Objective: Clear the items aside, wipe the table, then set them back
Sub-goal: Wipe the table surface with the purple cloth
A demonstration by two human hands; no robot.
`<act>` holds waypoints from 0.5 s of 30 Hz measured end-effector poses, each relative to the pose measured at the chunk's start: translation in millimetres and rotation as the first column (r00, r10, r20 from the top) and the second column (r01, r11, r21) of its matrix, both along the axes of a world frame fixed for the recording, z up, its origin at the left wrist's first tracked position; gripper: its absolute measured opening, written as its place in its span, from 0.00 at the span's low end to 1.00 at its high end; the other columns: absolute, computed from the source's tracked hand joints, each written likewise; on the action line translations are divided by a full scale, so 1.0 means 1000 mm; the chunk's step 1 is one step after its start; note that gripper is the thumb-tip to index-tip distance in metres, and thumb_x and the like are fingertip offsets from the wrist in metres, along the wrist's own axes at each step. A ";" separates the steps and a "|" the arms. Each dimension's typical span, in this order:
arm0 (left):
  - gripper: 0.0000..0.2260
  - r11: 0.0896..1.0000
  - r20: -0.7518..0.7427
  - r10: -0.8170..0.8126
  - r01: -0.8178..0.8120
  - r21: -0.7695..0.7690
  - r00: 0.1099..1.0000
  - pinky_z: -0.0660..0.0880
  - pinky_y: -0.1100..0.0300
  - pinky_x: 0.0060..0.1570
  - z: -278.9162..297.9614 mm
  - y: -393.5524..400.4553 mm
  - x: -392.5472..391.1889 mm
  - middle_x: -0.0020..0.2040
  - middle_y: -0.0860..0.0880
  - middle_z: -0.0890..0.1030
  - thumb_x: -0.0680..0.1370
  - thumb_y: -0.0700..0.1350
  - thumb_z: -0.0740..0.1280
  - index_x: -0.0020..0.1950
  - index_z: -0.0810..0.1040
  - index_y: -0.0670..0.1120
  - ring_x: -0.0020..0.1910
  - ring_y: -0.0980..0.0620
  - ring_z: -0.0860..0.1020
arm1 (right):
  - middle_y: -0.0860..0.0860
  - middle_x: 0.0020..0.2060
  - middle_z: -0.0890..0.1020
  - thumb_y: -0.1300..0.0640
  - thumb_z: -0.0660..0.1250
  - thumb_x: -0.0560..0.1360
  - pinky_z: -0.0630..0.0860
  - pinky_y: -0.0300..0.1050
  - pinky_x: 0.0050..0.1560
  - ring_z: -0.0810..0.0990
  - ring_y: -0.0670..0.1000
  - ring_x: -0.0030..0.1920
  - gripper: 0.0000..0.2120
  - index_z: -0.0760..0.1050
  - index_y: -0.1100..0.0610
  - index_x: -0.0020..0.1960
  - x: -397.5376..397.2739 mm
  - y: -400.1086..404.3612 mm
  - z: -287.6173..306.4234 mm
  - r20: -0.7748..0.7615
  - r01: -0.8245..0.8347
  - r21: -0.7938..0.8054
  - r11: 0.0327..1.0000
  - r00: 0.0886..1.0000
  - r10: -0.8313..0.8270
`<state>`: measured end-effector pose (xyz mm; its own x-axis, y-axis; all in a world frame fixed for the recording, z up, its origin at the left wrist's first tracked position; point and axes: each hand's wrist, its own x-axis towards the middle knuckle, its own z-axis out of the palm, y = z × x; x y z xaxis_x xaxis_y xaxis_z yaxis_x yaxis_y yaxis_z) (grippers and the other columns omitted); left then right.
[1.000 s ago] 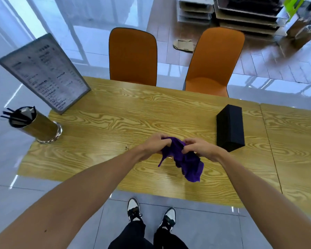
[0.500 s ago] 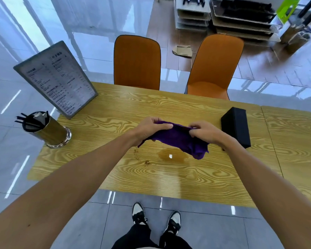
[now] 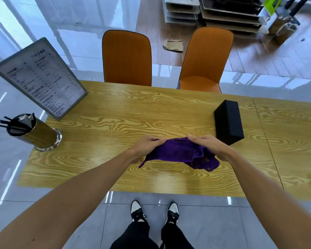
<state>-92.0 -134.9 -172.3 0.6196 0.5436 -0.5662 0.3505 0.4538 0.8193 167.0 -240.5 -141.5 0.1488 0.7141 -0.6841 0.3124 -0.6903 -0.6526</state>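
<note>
A purple cloth (image 3: pixel 180 153) is stretched between both hands just above the wooden table (image 3: pixel 133 115), near its front middle. My left hand (image 3: pixel 147 145) grips the cloth's left end and my right hand (image 3: pixel 207 145) grips its right end, where a loose fold hangs down. A black box (image 3: pixel 228 122) lies on the table just right of my right hand. A framed menu stand (image 3: pixel 41 78) leans at the table's far left corner. A metal cup holding black sticks (image 3: pixel 32 132) stands at the left edge.
Two orange chairs (image 3: pixel 127 58) (image 3: pixel 205 58) are pushed against the table's far side. A second wooden table (image 3: pixel 293 133) adjoins on the right. Stacked boards (image 3: pixel 223 13) lie on the floor beyond. My feet stand by the near edge.
Both hands pulled apart and spread the bunched cloth out wide. A wet patch seen on the table half a second ago is now hidden under the cloth.
</note>
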 end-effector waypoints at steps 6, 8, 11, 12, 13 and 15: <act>0.14 0.998 -0.112 0.049 -0.043 0.052 0.992 0.77 0.55 0.51 -0.037 -0.035 0.005 0.47 0.45 0.87 0.82 0.49 0.66 0.49 0.86 0.41 0.43 0.51 0.82 | 0.56 0.44 0.85 0.60 0.73 0.74 0.79 0.45 0.39 0.83 0.52 0.41 0.04 0.82 0.57 0.48 0.015 -0.019 -0.022 -0.144 -0.090 -0.185 0.979 0.988 0.063; 0.15 0.993 -0.182 0.031 -0.009 0.121 0.983 0.75 0.56 0.49 -0.049 -0.043 0.003 0.46 0.44 0.87 0.82 0.52 0.65 0.47 0.86 0.43 0.42 0.50 0.83 | 0.57 0.44 0.85 0.62 0.71 0.73 0.77 0.48 0.43 0.82 0.53 0.42 0.04 0.84 0.55 0.46 0.022 -0.022 -0.033 -0.100 -0.088 -0.183 0.979 0.992 0.070; 0.17 0.973 -0.275 -0.013 0.075 0.216 0.961 0.76 0.53 0.45 -0.066 -0.054 -0.002 0.44 0.44 0.86 0.81 0.55 0.65 0.44 0.85 0.44 0.41 0.50 0.82 | 0.56 0.46 0.84 0.61 0.72 0.71 0.74 0.50 0.46 0.80 0.53 0.45 0.07 0.83 0.57 0.49 0.029 -0.022 -0.059 0.102 -0.171 -0.192 0.966 0.976 0.193; 0.18 0.961 -0.327 -0.045 0.131 0.245 0.944 0.78 0.50 0.45 -0.074 -0.059 -0.002 0.43 0.44 0.85 0.80 0.56 0.65 0.43 0.85 0.44 0.41 0.48 0.83 | 0.56 0.49 0.84 0.60 0.73 0.71 0.75 0.49 0.48 0.80 0.53 0.48 0.09 0.82 0.58 0.51 0.028 -0.022 -0.070 0.209 -0.209 -0.181 0.961 0.947 0.245; 0.18 0.946 -0.381 -0.071 0.183 0.267 0.922 0.78 0.49 0.46 -0.084 -0.064 -0.002 0.41 0.45 0.85 0.79 0.56 0.65 0.42 0.84 0.44 0.41 0.47 0.82 | 0.55 0.52 0.82 0.58 0.73 0.72 0.75 0.49 0.52 0.79 0.54 0.53 0.12 0.80 0.57 0.54 0.027 -0.023 -0.083 0.335 -0.247 -0.171 0.954 0.896 0.292; 0.11 0.919 -0.487 -0.057 0.237 0.315 0.872 0.79 0.50 0.48 -0.096 -0.075 0.003 0.43 0.49 0.83 0.79 0.52 0.67 0.42 0.82 0.48 0.44 0.49 0.81 | 0.54 0.60 0.78 0.59 0.68 0.75 0.73 0.52 0.61 0.76 0.58 0.61 0.16 0.74 0.56 0.62 0.017 -0.029 -0.101 0.551 -0.353 -0.179 0.919 0.738 0.390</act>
